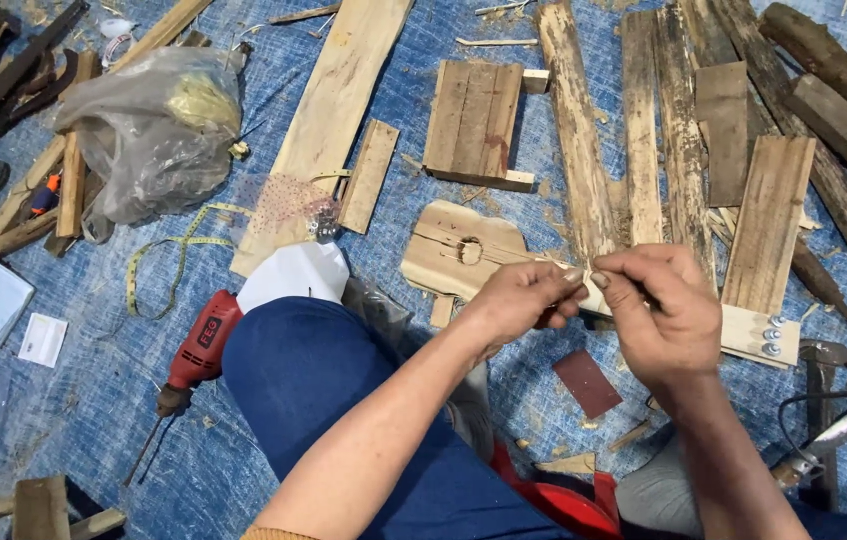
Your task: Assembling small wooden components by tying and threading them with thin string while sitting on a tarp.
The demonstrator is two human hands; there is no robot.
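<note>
A thin pale wooden sliver [584,266] was pinched between the fingertips of the left hand [522,298] and the right hand [656,310], held roughly level above a guitar-shaped wooden cutout [459,255] lying flat on the blue tarp [84,400], its round hole facing up.

Blue tarp [64,420], wood planks [329,110], red drill [194,355]

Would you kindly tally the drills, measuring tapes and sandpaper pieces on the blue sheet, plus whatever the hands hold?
Red drill: 1
Yellow measuring tape: 1
Reddish sandpaper piece: 1
Thin wood sliver, held: 1
Total: 4
</note>
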